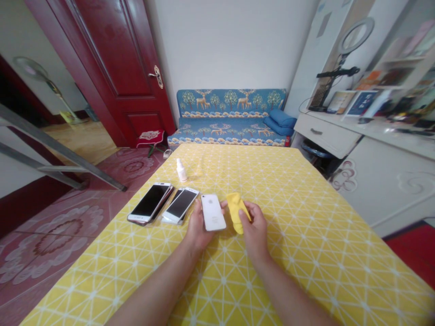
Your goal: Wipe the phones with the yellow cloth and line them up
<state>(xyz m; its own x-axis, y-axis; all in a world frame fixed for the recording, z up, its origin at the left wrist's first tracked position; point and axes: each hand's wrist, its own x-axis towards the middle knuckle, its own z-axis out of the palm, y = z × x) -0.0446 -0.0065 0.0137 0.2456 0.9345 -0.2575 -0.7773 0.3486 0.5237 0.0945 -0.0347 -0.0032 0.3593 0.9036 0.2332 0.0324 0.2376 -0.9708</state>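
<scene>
My left hand (198, 228) is closed around a white smartphone (213, 213), its back with an apple logo facing up. Just to the right, my right hand (254, 228) grips a folded yellow cloth (235, 210), thumb on top. A small gap separates cloth and phone. Left of my hands lie a stack of phones with a white-framed phone (152, 202) uppermost, and a second stack topped by a smaller white phone (182, 203). Behind them a small white spray bottle (181, 171) stands upright.
The table has a yellow cloth with white lines (288, 271). Beyond its far edge is a blue patterned sofa (224, 129). A white cabinet (384, 176) stands at right, a metal ladder-like frame (64, 158) at left, and a red stool (150, 137) near the door.
</scene>
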